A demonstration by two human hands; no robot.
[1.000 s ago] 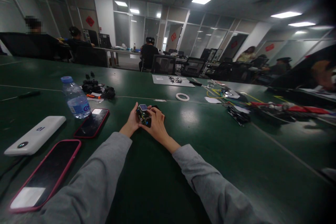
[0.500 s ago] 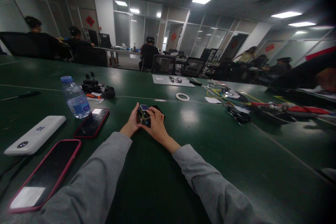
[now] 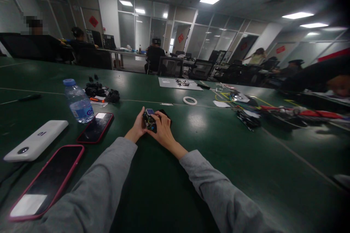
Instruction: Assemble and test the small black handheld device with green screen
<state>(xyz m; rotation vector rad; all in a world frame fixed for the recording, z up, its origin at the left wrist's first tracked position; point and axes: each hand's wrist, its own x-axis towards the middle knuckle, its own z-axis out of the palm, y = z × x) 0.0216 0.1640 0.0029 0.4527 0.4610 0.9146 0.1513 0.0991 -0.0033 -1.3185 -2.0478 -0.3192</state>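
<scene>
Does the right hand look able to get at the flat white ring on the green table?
Probably yes: nothing tall stands between the right hand and the white ring, though that hand holds a small dark circuit board.

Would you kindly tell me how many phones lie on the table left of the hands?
2: a pink-edged phone at the near left and a red-edged phone beyond it, by the bottle; the left sleeve could hide more.

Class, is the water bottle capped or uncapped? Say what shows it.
Capped: a blue cap sits on top of the water bottle.
</scene>
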